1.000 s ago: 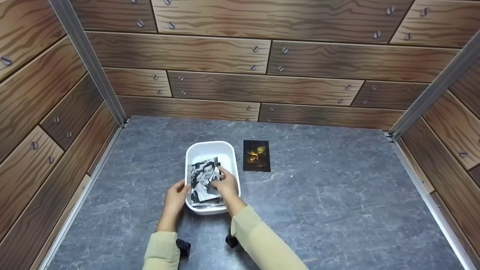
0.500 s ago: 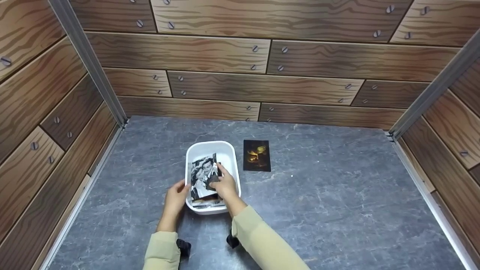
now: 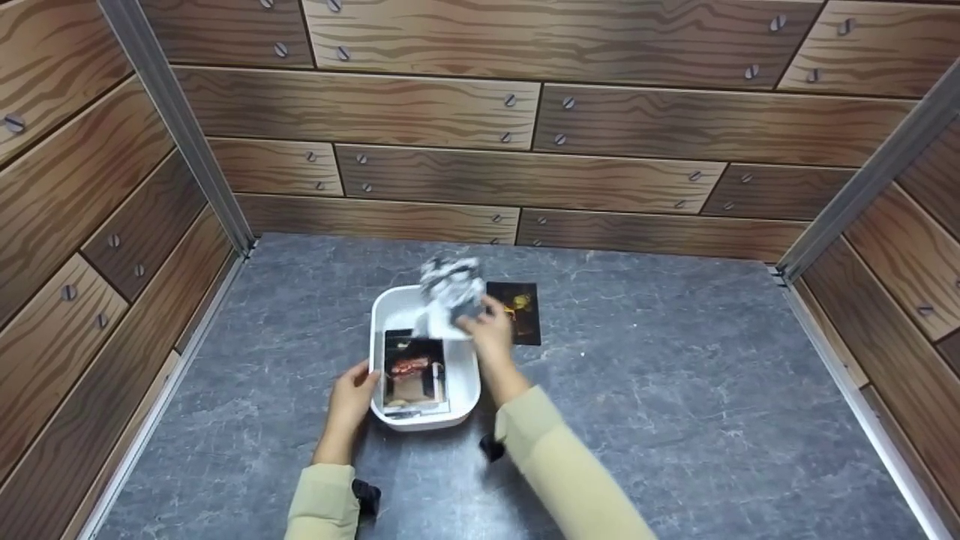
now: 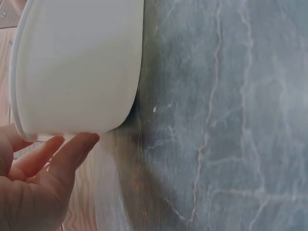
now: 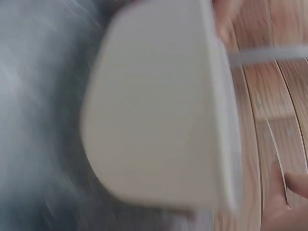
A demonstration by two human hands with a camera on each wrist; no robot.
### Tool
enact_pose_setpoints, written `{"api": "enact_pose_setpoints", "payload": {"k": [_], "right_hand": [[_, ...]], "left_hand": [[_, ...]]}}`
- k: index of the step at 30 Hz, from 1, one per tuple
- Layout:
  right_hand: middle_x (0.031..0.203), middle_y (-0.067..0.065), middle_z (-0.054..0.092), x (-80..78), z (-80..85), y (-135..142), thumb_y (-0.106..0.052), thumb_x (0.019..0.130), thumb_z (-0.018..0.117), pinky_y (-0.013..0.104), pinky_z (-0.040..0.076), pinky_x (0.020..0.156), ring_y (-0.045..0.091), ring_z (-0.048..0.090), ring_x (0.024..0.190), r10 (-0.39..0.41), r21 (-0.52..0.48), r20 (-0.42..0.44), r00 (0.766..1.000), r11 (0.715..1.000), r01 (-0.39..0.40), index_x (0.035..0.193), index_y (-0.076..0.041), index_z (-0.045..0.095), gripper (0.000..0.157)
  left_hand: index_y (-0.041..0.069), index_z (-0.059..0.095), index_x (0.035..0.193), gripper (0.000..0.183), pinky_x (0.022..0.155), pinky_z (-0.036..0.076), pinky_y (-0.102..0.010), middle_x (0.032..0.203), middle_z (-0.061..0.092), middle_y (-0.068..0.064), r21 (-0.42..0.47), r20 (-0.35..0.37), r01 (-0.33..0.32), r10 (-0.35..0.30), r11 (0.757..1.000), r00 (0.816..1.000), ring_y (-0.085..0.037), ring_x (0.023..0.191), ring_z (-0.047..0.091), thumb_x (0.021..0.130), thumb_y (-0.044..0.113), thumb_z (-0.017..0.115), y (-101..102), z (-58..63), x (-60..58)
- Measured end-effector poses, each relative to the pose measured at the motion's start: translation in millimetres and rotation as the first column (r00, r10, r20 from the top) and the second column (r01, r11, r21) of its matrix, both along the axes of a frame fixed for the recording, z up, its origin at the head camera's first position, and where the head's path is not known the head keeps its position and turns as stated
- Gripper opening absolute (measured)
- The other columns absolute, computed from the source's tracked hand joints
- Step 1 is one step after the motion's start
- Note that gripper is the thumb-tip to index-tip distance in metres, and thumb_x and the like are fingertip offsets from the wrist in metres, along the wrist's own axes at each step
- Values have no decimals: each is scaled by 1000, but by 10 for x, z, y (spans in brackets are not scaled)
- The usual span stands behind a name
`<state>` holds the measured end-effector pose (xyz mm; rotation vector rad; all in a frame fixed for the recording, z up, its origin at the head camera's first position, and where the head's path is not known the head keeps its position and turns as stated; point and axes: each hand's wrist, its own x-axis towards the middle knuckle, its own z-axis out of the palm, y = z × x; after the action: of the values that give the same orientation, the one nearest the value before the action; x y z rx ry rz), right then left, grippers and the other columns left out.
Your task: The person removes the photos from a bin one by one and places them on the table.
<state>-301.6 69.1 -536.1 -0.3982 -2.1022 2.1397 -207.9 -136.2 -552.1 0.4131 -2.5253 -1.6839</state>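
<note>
A white plastic tub [image 3: 465, 386] stands on the grey marbled surface. My left hand [image 3: 349, 397] grips its left side, the thumb at the rim and the fingers against the outer wall [image 4: 72, 96]. Between thumb and fingers my right hand [image 3: 491, 341] pinches a black-and-white photo [image 3: 452, 289], blurred, raised over the tub's far right part. In the right wrist view, the photo [image 5: 275, 144] appears edge-on as a thin sheet. Inside the tub lies a colour photo [image 3: 411, 371] with a dark top and a red shape, other print edges showing beneath it.
A dark photo with yellow-gold shapes [image 3: 529, 324] lies on the surface right of the tub, partly covered by my right hand. Wood-plank-patterned walls [image 3: 450, 112] with grey metal corner posts [image 3: 199, 142] enclose the back and sides.
My right hand has lifted the black-and-white photo out of the tub, up and to the right, uncovering the colour photo below. My left hand stays at the tub's side.
</note>
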Motion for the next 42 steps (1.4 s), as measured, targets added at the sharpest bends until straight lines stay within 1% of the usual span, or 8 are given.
{"api": "enact_pose_setpoints", "payload": {"k": [4, 9, 17, 24, 26, 30, 35, 42], "right_hand": [[97, 15, 68, -333, -230, 468, -8, 71, 83, 32, 56, 72, 20, 63, 84, -67, -79, -68, 995, 995, 61, 113, -8, 62, 47], [128, 25, 57, -268, 201, 999, 0, 82, 70, 39, 53, 89, 27, 60, 102, -113, -71, 120, 986, 990, 122, 131, 5, 51, 53], [84, 6, 68, -1567, -1563, 2680, -7, 65, 87, 29, 58, 59, 15, 66, 70, -139, -240, 87, 986, 958, 156, 104, -1, 70, 43], [138, 21, 50, -419, -150, 2273, 1, 89, 63, 31, 52, 97, 23, 58, 113, -100, -104, 297, 950, 985, 136, 139, 10, 42, 55], [150, 22, 36, -311, -50, 2185, 0, 92, 58, 33, 46, 105, 27, 50, 125, -109, -56, 339, 935, 989, 135, 146, 9, 31, 60], [152, 25, 31, -357, -286, 2198, 3, 91, 58, 38, 42, 109, 31, 41, 135, -123, -52, 349, 929, 987, 151, 146, 10, 30, 62], [132, 29, 52, -740, -1002, 2436, 2, 84, 70, 37, 55, 92, 31, 60, 114, -114, -32, 271, 956, 991, 128, 133, 13, 47, 56], [131, 32, 53, -338, -432, 2083, -9, 91, 62, 45, 47, 101, 42, 52, 120, -184, 384, 245, 952, 920, 79, 129, 14, 51, 46]], "left_hand": [[-12, 52, 129, 40, 105, 41, -50, 128, 56, -32, -6, 5, -2, 3, 1000, 1000, -45, 122, 51, 96, 9, 55, -1, -2, 15], [-12, 52, 130, 41, 105, 42, -49, 128, 56, -32, 17, 21, -2, 2, 1000, 1000, -44, 122, 52, 96, 9, 54, -3, 10, 13], [-13, 52, 129, 40, 104, 43, -50, 127, 56, -33, 2, 3, 2, -2, 1000, 1000, -45, 120, 53, 95, 9, 55, -7, 29, -15], [-12, 54, 129, 40, 105, 42, -49, 127, 57, -31, -6, 12, -6, 6, 1000, 1000, -44, 121, 53, 95, 10, 55, 4, 20, -18], [-11, 54, 129, 40, 105, 42, -50, 127, 57, -31, -8, 12, -6, 6, 1000, 1000, -44, 121, 53, 95, 10, 55, 4, 21, -19], [-11, 54, 129, 39, 104, 43, -49, 126, 58, -31, -9, 7, 10, -10, 1000, 1000, -44, 119, 54, 95, 9, 55, 12, 26, -29], [-10, 54, 129, 40, 103, 44, -50, 126, 58, -31, -33, 17, 11, -10, 999, 1000, -44, 120, 54, 95, 10, 56, 3, 31, -16], [-11, 54, 128, 40, 102, 44, -50, 124, 60, -31, -57, 10, 10, -9, 998, 1000, -44, 118, 55, 95, 11, 56, -1, 46, 0]]}}
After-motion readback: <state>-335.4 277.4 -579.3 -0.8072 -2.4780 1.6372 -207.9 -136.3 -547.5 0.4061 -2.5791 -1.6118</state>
